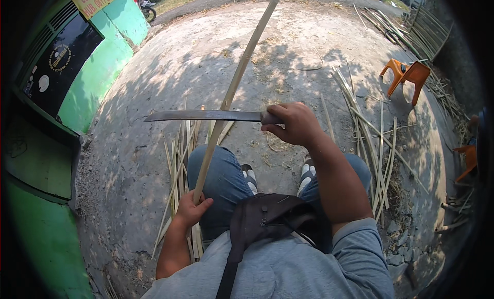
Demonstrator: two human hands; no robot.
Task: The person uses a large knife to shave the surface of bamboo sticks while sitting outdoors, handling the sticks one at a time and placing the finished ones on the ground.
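A long, pale bamboo strip slants up and away from my lap. My left hand is closed round its near end, beside my left knee. In my right hand is the dark handle of a machete, gripped out in front of my knees. Its long blade points left and crosses the strip, lying over it in the picture. Whether the edge touches the strip, I cannot tell.
Split bamboo strips lie on the ground by my left leg, and more strips lie to the right. An orange plastic stool stands at the far right. A green wall runs along the left. Bamboo poles are piled at the back right.
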